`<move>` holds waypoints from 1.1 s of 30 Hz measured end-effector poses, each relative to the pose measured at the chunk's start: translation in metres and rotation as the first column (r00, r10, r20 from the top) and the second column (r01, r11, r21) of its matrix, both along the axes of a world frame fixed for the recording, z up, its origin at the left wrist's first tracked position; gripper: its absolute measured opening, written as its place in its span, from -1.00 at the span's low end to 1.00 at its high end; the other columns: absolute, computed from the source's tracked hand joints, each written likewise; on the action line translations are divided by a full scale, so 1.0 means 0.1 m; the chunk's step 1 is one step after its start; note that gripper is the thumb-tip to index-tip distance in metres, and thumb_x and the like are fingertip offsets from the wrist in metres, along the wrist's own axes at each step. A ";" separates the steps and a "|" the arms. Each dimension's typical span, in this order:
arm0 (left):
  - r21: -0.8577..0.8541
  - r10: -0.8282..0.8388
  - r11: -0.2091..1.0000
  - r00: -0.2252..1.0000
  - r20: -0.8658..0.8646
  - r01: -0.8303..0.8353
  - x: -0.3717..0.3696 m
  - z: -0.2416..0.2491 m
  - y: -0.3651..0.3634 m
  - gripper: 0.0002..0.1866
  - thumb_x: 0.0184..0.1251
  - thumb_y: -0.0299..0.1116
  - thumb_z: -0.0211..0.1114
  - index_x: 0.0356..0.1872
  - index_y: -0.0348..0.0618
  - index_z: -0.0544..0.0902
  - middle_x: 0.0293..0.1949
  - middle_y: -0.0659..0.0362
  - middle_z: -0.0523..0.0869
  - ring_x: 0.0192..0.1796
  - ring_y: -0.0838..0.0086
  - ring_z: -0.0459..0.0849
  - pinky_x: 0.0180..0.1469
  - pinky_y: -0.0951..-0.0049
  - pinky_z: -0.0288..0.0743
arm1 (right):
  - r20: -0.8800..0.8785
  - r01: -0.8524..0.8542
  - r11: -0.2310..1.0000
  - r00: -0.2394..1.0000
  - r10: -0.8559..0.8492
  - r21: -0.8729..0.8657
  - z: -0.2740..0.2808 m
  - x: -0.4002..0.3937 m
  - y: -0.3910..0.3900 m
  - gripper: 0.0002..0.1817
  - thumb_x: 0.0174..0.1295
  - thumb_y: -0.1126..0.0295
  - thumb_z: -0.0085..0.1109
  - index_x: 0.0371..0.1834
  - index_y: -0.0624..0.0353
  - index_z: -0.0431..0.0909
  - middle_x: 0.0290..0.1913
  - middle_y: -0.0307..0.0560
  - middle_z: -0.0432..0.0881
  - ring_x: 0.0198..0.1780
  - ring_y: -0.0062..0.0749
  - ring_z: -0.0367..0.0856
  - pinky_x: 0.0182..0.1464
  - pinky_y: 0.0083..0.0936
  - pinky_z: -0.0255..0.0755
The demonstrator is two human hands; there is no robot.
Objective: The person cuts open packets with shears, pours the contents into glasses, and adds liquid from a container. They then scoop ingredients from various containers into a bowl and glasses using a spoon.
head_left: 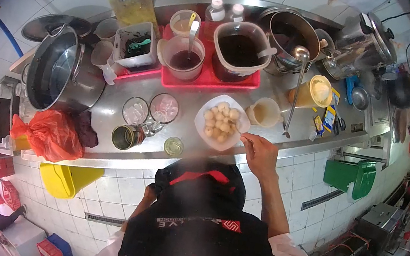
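Observation:
A white squarish bowl (202, 123) stands near the counter's front edge, holding several pale round balls (221, 121) that look like peeled fruit or dumplings. At its right rim, my right hand (261, 155) is closed in a pinch on a thin utensil (238, 128) whose tip reaches among the balls; I cannot make out if it is a spoon or a fork. Just behind that hand is a plastic jug (264, 112) of cloudy liquid. My left hand (152, 192) is low beside the black apron (201, 214), dark and partly hidden, so its fingers do not show clearly.
Left of the bowl stand two glasses with pinkish-white contents (164, 107), an open can (126, 137) and a small round tin (173, 146). Behind, a red tray (180, 81) carries tubs of dark liquid. A ladle (297, 89) lies at right; a large pot (68, 72) stands left.

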State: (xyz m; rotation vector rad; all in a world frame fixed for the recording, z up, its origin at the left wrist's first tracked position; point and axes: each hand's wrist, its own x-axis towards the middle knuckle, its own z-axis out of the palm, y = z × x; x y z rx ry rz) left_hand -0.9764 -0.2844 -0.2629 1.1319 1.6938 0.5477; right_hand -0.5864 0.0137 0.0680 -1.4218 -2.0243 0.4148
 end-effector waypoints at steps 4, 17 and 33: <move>-0.070 0.145 0.987 0.989 -0.008 -0.145 0.01 -0.47 -0.24 -0.68 0.25 -0.12 0.25 -0.23 -0.18 0.72 -0.28 -0.07 0.77 -0.17 0.09 0.76 -0.18 0.15 0.58 | -0.009 -0.002 1.000 1.000 0.002 0.031 0.03 -0.05 0.05 -0.87 0.30 0.36 0.28 -0.18 0.14 0.70 -0.30 -0.03 0.75 -0.37 -0.18 0.72 -0.36 -0.38 0.57; -0.211 0.408 0.898 0.910 0.071 -0.386 0.19 -0.07 -0.30 -0.65 0.25 -0.13 0.27 -0.19 -0.24 0.72 -0.27 -0.09 0.77 -0.21 0.14 0.75 -0.20 0.20 0.57 | -0.022 -0.101 0.994 0.995 0.102 0.039 -0.08 -0.27 0.23 -0.89 0.31 0.39 0.26 -0.18 0.16 0.69 -0.29 -0.05 0.76 -0.42 -0.20 0.71 -0.41 -0.39 0.55; -0.255 0.027 0.961 0.959 -0.281 -0.102 0.16 -0.09 -0.34 -0.70 0.22 -0.20 0.22 -0.18 -0.19 0.73 -0.25 -0.05 0.79 -0.17 0.22 0.76 -0.15 0.21 0.58 | -0.077 -0.155 0.988 0.985 0.156 0.015 -0.03 -0.38 0.25 -0.89 0.30 0.43 0.28 -0.22 0.22 0.70 -0.28 -0.02 0.77 -0.42 -0.27 0.73 -0.43 -0.46 0.56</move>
